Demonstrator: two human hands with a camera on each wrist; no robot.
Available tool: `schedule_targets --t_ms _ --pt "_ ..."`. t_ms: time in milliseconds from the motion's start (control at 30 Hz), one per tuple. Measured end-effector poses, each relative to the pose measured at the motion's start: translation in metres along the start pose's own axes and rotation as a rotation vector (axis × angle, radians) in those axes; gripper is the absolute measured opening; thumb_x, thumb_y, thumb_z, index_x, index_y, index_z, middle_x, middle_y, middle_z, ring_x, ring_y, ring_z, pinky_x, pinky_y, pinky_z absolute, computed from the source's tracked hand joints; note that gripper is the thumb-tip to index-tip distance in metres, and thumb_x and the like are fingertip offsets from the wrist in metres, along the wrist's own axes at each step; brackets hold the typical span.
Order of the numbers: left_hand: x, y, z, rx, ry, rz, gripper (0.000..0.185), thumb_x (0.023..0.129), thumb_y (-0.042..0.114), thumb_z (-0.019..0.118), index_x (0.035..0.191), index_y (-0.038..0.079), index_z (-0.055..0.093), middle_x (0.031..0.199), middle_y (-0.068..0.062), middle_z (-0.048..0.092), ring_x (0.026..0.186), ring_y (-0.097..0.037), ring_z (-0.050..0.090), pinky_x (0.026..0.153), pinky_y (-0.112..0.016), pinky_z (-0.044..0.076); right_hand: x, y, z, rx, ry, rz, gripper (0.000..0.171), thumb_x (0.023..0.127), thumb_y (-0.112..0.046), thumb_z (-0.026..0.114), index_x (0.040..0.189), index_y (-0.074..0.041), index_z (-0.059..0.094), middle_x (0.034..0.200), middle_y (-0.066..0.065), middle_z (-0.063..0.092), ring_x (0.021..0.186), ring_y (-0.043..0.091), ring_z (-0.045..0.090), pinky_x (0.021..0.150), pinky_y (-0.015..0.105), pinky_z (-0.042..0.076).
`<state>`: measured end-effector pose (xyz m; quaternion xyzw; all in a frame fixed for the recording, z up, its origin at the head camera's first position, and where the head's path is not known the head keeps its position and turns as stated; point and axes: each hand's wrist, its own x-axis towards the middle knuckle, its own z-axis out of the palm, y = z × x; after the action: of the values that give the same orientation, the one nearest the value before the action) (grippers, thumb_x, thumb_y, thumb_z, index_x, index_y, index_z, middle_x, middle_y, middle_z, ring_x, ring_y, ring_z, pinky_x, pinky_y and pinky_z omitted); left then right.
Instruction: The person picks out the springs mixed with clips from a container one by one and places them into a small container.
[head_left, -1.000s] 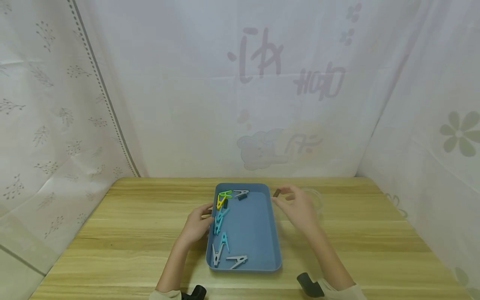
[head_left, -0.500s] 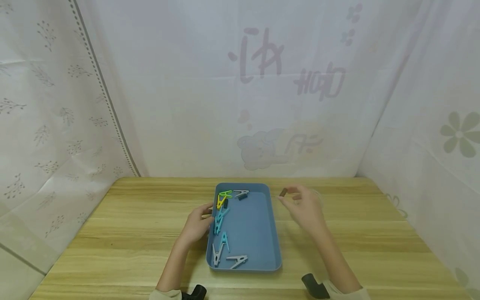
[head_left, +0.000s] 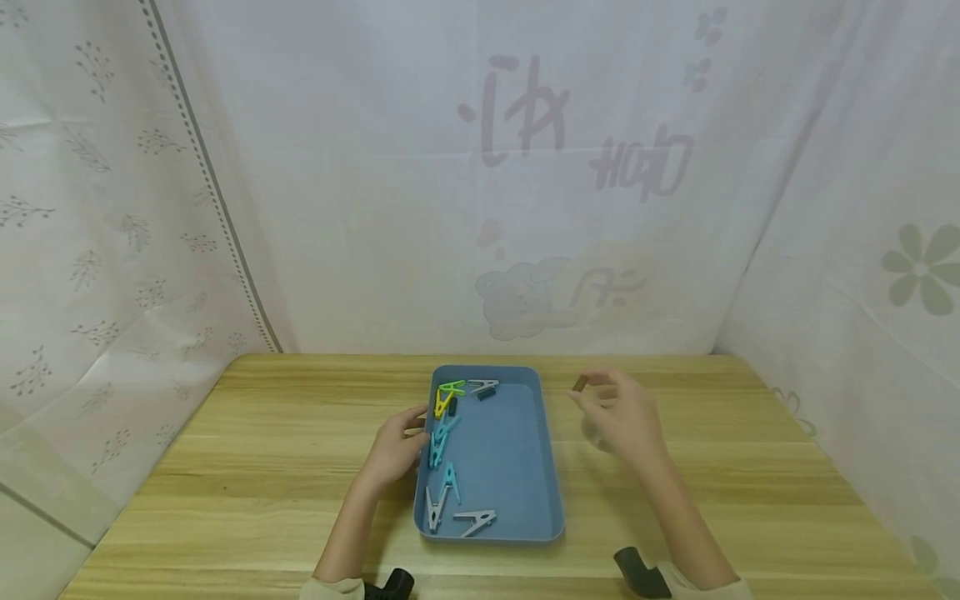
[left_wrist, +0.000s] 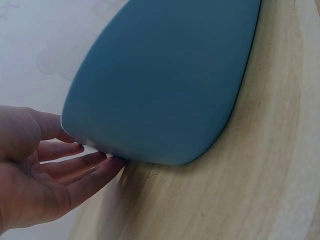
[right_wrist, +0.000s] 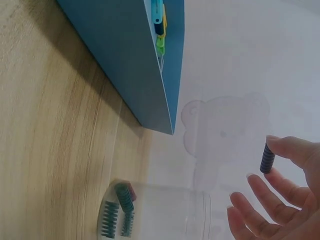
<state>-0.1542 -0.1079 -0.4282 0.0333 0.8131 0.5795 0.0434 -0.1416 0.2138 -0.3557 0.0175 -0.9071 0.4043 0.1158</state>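
My left hand (head_left: 395,448) holds the near-left side of a blue tray (head_left: 555,475), thumb at the rim and fingers against the outer wall (left_wrist: 150,100). To the right of the tray, my right hand (head_left: 628,421) pinches a small dark ribbed cylinder (right_wrist: 267,160), like a short spring, between thumb and index finger; the other fingers are spread. Beneath that hand stands a clear plastic cup (right_wrist: 170,210), mostly hidden by the hand in the head view. Several dark ribbed pieces (right_wrist: 124,196) and something reddish show at its bottom.
Inside the tray lie a lime clothespin (head_left: 452,387), a yellow one (head_left: 442,405), several teal (head_left: 438,450) and grey ones (head_left: 476,522), and two small dark pieces (head_left: 487,394). A wooden table (head_left: 262,467) bears everything; printed curtains (head_left: 375,208) hang behind and at both sides.
My right hand has moved right, away from the tray, carrying the ribbed cylinder above the clear cup. The left hand and the tray look unmoved.
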Motion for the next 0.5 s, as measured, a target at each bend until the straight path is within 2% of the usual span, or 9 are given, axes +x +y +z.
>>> schedule_targets --t_ms 267,500 --pt "0.001 0.000 0.000 -0.002 -0.004 -0.001 0.053 0.098 -0.001 0.052 0.150 -0.011 0.049 0.138 -0.037 0.059 0.103 -0.034 0.067 0.069 -0.034 0.058 0.001 0.005 -0.008 -0.003 0.005 0.021 0.045 0.100 -0.026 0.072 0.136 -0.001 0.065 0.140 0.024 0.065 0.121 0.048 0.066 0.096 0.061 0.056" --pt "0.000 0.001 -0.001 -0.004 -0.002 0.002 0.053 0.098 -0.001 0.053 0.150 -0.011 0.048 0.137 -0.037 0.059 0.105 -0.036 0.067 0.070 -0.040 0.059 0.000 0.010 -0.015 -0.009 0.013 0.035 0.047 0.101 -0.029 0.071 0.137 -0.001 0.064 0.144 0.025 0.062 0.126 0.050 0.061 0.097 0.065 0.054"
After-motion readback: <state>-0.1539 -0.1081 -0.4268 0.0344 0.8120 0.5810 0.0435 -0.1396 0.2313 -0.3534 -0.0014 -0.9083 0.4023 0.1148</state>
